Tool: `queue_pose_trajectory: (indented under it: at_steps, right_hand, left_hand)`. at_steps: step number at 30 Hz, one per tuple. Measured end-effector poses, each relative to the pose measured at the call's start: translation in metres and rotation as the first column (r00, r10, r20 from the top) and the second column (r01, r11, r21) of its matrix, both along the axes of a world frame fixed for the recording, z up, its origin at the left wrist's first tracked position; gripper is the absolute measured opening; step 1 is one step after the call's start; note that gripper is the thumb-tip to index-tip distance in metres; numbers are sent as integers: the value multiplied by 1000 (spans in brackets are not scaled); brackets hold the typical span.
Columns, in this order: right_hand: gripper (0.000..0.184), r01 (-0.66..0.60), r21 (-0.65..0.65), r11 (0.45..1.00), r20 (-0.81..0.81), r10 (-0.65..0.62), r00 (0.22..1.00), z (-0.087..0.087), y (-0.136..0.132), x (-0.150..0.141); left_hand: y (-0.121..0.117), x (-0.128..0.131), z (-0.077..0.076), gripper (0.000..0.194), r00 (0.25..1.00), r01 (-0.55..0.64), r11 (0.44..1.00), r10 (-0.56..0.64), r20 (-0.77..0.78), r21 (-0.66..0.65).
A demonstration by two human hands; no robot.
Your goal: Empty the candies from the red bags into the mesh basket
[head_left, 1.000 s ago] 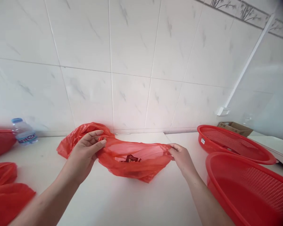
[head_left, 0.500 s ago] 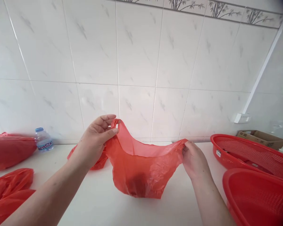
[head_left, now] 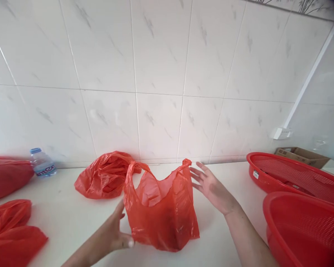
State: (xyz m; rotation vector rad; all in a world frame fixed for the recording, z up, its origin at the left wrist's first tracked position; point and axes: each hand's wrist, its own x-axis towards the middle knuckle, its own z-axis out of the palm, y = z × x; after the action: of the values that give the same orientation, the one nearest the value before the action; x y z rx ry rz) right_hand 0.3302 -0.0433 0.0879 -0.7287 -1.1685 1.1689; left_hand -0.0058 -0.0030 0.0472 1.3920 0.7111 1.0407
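- Red bag [head_left: 158,224] now stands on the white table [head_left: 78,228], lower centre of frame; both hands have let go since the earlier frame.
- Left hand [head_left: 114,234] is lowered beside its lower-left side, right hand [head_left: 215,190] spread near its upper right; both unclenched, contact unclear.
- Judgement: light support both sides suits; squeezing may fold thin film.
- Bag glossy, creased, translucent, mouth gaping, darker low down.
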Motion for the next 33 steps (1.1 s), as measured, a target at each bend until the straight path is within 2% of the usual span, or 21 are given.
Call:
queue_pose_trajectory:
  at_steps: [2, 4, 5, 6, 8, 10, 13, 15, 18, 23, 28, 31, 33]
  right_hand:
    - [96, -94, -73, 993, 72, 99, 992, -10, -3, -15]
    - [96, -149, -108, 983, 109, 160, 981, -22, -4, -35]
    - [91, -144, -102, 984, 111, 155, 982, -28, -2, -45]
    - [81, -107, -100, 989, 112, 119, 987, -34, 1, -53]
    - [50, 31, -147, 989, 78, -20, 997, -43, 10, -64]
    - [29, 150, -239, 959, -42, -164, 986, -50, 24, -66]
    - [28, 169, -317, 933, -311, -270, 911, -55, 44, -56]
    - [30, 126, -332, 935, -446, -273, 852, -58, 57, -48]
    - [28, 3, -369, 930, -550, -221, 805, -68, 71, -42]
    - [20, -149, -408, 901, -577, -128, 807, -82, 77, -52]
    - [30, -221, -366, 904, -622, -61, 781, -79, 70, -59]
    - [31, -222, -356, 908, -635, -61, 770, -71, 62, -59]
    - [34, -182, -310, 933, -592, -40, 805, -65, 57, -61]
  left_hand:
    - [-6, 11, -12, 79, 989, 146, 989, -146, -25, 1]
    - [-5, 26, -13, 54, 950, 293, 956, -288, -117, 30]
    - [-3, 34, -12, 40, 932, 329, 943, -316, -178, 51]
    - [0, 43, -9, 28, 926, 326, 942, -302, -226, 77]
    - [7, 62, -3, 20, 957, 206, 970, -173, -232, 128]
    - [16, 80, 1, 24, 987, 27, 993, -8, -160, 113]
    - [27, 96, 3, 32, 994, -88, 993, 82, -69, -82]
    - [35, 99, -1, 37, 993, -106, 972, 114, 26, -209]
    - [46, 97, -14, 40, 972, -115, 940, 173, 160, -320]
    - [52, 96, -34, 39, 964, -164, 894, 235, 124, -417]
    - [45, 93, -32, 47, 966, -116, 875, 210, 153, -471]
    - [44, 84, -30, 58, 959, -20, 874, 155, 239, -486]
    - [48, 76, -30, 63, 953, 55, 895, 86, 290, -444]
